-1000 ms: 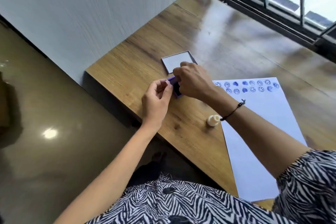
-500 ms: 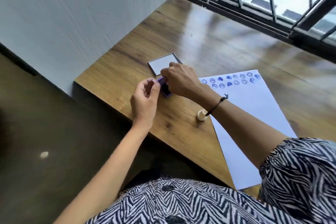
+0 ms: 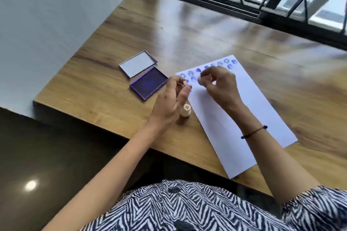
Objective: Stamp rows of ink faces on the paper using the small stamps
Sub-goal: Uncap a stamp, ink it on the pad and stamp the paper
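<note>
A white paper (image 3: 236, 122) lies on the wooden table, with two rows of blue ink faces (image 3: 190, 73) along its far edge. My right hand (image 3: 220, 85) hovers over those rows, its fingertips pinched on a small stamp (image 3: 200, 80) with a blue end; motion blur hides its shape. My left hand (image 3: 171, 99) is at the paper's left edge, fingers apart and holding nothing that I can make out. The purple ink pad (image 3: 149, 85) lies uncovered to the left of both hands. A second small cream stamp (image 3: 186, 110) stands upright by my left palm.
The ink pad's lid (image 3: 138, 63) lies flat just beyond the pad. The table's left edge (image 3: 56, 88) drops off beside a white wall. A black window frame with bars (image 3: 234, 3) runs along the far side.
My right hand has lifted off the ink pad and moved right over the stamped rows. My left hand has let go of the pad and shifted right too. The camera view has swung.
</note>
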Demonstrator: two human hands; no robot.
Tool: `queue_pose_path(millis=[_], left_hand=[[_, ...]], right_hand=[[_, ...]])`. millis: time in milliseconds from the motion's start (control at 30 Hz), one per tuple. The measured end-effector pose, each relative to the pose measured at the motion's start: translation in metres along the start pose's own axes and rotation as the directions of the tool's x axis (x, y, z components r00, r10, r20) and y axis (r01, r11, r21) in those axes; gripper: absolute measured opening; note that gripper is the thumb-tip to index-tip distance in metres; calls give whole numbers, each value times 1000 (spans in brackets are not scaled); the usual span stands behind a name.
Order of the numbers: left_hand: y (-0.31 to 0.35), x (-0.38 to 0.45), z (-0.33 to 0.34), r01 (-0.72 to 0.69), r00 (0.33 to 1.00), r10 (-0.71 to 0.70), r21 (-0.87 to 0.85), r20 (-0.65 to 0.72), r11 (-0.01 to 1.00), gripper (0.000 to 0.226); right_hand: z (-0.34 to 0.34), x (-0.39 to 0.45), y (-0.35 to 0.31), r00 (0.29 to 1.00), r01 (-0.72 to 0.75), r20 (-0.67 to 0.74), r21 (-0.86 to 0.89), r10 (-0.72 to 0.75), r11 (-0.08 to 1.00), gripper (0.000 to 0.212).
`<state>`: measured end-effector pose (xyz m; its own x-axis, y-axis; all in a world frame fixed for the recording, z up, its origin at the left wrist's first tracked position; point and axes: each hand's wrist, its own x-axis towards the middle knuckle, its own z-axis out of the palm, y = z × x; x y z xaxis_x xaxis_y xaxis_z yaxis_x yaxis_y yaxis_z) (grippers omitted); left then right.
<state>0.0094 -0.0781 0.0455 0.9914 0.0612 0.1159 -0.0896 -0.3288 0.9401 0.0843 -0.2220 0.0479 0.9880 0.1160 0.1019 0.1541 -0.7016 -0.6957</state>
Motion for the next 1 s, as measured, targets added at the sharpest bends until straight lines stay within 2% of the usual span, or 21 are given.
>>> queue_pose_path(millis=[267,467,667,867,1000], left_hand=[[-13,1,6,92,990,-94,30,105,995,22],[-18,2,9,97,990,-107,110,92,989,22],[-17,2,9,99,993,-107,125,58,987,38],[-19,1,11,103,994,-106,113,19,988,38],[-19,0,11,108,994,-110,111,8,988,40]], right_hand=[[7,-2,1,991,128,57,-228,-118,965,15],[7,0,-4,978,202,132,-360,-164,911,17],[14,5,-11,954,282,247,-541,-171,792,18],[14,18,-15,920,335,369,-558,-135,759,12],[15,22,-16,910,353,392,-571,-131,741,9]])
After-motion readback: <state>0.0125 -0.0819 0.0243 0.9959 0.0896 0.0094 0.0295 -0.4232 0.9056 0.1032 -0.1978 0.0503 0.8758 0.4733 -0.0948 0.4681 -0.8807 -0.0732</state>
